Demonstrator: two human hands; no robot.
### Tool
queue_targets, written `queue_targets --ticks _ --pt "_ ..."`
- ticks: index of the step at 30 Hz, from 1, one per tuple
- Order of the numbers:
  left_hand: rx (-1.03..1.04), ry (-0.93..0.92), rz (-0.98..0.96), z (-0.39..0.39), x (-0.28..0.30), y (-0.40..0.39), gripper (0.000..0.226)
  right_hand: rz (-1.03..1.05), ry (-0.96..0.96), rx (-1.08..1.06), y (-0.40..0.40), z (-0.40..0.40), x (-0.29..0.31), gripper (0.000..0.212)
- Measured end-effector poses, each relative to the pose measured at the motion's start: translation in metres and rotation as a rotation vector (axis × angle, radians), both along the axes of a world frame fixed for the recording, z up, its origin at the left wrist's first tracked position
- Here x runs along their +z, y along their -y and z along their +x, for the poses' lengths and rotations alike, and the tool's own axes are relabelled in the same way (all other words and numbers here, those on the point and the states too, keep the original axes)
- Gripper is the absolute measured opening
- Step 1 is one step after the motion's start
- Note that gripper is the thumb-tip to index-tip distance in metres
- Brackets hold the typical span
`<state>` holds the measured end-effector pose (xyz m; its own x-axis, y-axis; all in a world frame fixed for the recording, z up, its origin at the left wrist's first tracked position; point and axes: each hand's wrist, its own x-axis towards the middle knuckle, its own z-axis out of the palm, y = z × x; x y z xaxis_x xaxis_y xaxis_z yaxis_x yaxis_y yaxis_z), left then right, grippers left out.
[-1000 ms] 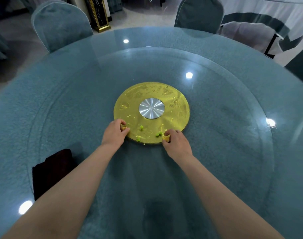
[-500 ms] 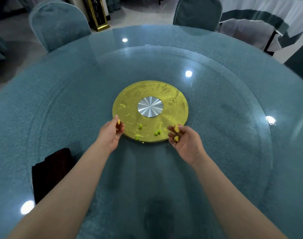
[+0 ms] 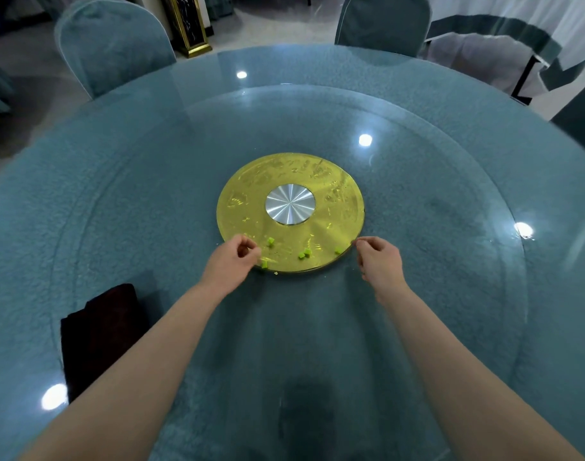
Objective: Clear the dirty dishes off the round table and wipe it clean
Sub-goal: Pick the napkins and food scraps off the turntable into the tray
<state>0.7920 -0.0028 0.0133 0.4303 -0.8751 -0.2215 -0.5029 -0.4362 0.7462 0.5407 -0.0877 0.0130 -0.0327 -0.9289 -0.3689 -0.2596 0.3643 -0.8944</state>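
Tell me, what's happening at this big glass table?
A person is picking small green food scraps off the gold disc at the middle of the round glass table. The left hand and the right hand are both at the disc's near edge with fingers curled as if pinching; whether they hold bits is hard to tell. Several green bits lie between the hands. A dark folded cloth sits on the table to the left, untouched. No dishes show.
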Motion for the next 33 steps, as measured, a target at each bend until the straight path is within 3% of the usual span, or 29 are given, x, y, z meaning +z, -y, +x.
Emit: queue_targets --ticks 3,7,12,14,16,17,19,21,23,26,29,31,33 --pt "-0.172 0.125 0.015 0.0 -0.009 -0.005 0.009 -0.171 -0.335 0.226 0.002 0.008 -0.007 0.009" --pt "-0.248 0.275 -0.045 -0.002 -0.014 -0.007 0.011 -0.224 -0.665 0.413 0.009 0.018 -0.01 0.022" --pt "-0.308 0.356 -0.057 -0.005 -0.015 -0.006 0.007 -0.275 -0.718 0.425 0.009 0.022 -0.01 0.013" --pt "-0.27 0.307 -0.05 -0.007 -0.015 -0.005 0.006 -0.279 -0.673 0.404 0.009 0.021 -0.01 0.011" --pt "-0.098 0.069 -0.062 -0.011 -0.011 -0.004 0.005 -0.243 -0.528 0.325 0.009 0.021 -0.008 0.01" --pt "0.034 -0.147 -0.081 -0.012 -0.008 -0.003 0.008 -0.179 -0.384 0.262 0.008 0.021 -0.006 0.009" --pt "0.306 -0.693 -0.14 -0.013 -0.001 -0.003 0.015 0.063 0.12 0.09 0.005 0.02 0.001 0.006" --pt "0.447 -1.156 -0.179 -0.011 0.005 -0.005 0.013 0.316 0.676 -0.07 0.001 0.017 0.008 0.007" --pt "0.459 -1.382 -0.186 -0.008 0.009 -0.008 0.01 0.404 0.989 -0.173 0.0 0.013 0.01 0.005" --pt "0.466 -1.477 -0.236 -0.008 0.013 -0.007 0.018 0.408 1.062 -0.205 -0.003 0.014 0.011 0.007" --pt "0.512 -1.328 -0.244 -0.011 0.013 0.002 0.02 0.407 0.948 -0.17 -0.002 0.021 0.01 0.014" --pt "0.398 -0.951 -0.19 -0.012 0.008 0.005 0.018 0.351 0.739 -0.082 0.0 0.026 0.008 0.018" --pt "0.12 -0.42 -0.108 -0.013 0.001 0.003 0.008 0.238 0.408 0.052 -0.002 0.032 0.005 0.021"
